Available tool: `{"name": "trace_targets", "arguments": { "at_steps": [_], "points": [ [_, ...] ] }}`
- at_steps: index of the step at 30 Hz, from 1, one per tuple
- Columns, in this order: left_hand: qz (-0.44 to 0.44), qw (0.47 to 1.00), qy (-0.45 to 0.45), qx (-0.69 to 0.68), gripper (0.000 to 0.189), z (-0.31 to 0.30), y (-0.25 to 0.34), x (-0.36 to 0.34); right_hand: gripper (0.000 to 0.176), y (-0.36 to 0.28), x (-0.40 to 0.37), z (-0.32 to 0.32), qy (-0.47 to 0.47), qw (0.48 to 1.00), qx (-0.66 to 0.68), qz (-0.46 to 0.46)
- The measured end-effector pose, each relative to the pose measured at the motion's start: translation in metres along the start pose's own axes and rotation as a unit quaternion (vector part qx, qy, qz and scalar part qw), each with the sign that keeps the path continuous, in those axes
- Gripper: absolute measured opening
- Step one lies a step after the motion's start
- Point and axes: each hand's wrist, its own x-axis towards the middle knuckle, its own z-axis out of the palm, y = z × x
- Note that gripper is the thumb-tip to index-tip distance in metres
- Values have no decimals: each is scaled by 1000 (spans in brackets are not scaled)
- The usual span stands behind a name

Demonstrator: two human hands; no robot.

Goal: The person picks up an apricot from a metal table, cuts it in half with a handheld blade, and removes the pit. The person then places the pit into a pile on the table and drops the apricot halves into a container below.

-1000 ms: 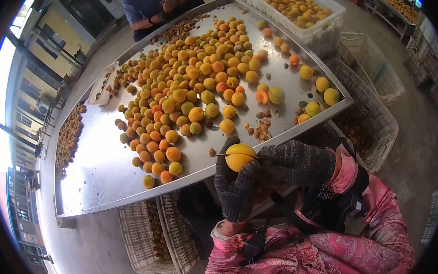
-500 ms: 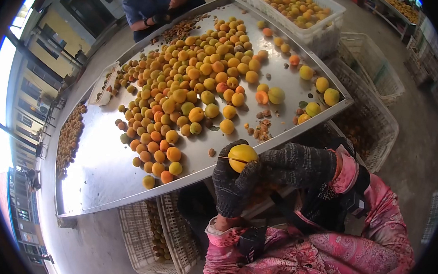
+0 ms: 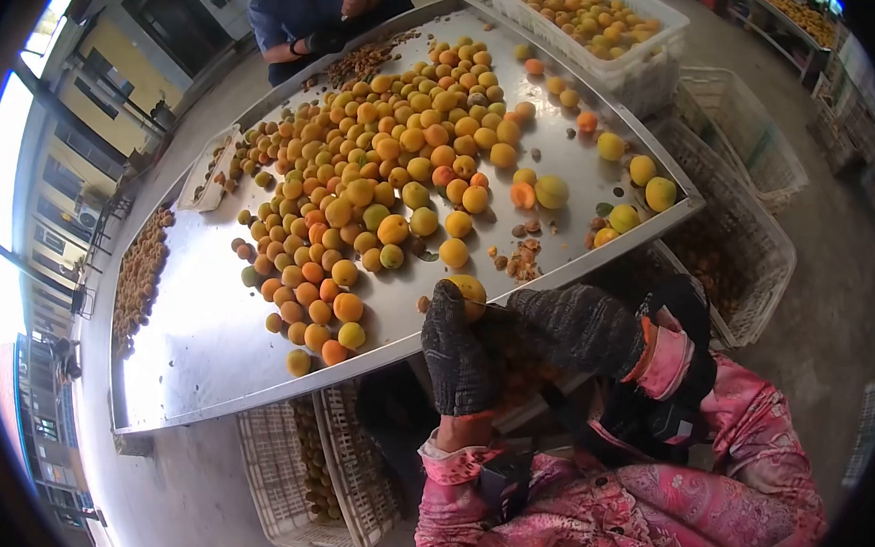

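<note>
Holds a yellow fruit [image 3: 469, 296] in the left hand [image 3: 457, 365], with gloved fingers bent snugly round its side. Has this fruit at the near edge of the table [image 3: 203, 344], toward the right half of that edge. Curls the right hand [image 3: 579, 330], also gloved, just to the right of the fruit, with fingers folded close together. Cannot tell if there is anything inside the right hand. Shows a thin dark line between fruit and right hand, too small to name.

Wears pink sleeves [image 3: 668, 360] on both arms. Has a small brown lump [image 3: 423, 304] just left of the left hand, by the near edge. Has brown scraps [image 3: 525, 259] a bit farther in from the same edge, and an orange half [image 3: 522, 195] next to a green fruit [image 3: 553, 191] beyond them.

Shows a big heap [image 3: 363, 179] of yellow and orange fruit over the middle of the table. Has a few loose fruits [image 3: 661, 194] by the right corner, and a brown pile [image 3: 141, 280] along the left edge. Has a white crate [image 3: 650, 81] full of fruit past the right edge, baskets [image 3: 384, 491] below the near edge, and another person [image 3: 293, 14] at the far edge.
</note>
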Motion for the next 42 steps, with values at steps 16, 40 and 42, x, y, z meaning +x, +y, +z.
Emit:
{"name": "trace_targets", "arguments": {
  "at_steps": [16,40,42],
  "points": [
    [160,938,-121,281,28,-27,0,2,30,15,10,6,-67,954,291,3],
    [123,980,-61,146,36,1,-4,6,31,12,13,9,30,994,87,-51],
    [140,983,-31,112,36,2,-6,4,33,8,16,6,17,987,158,13]
  ]
}}
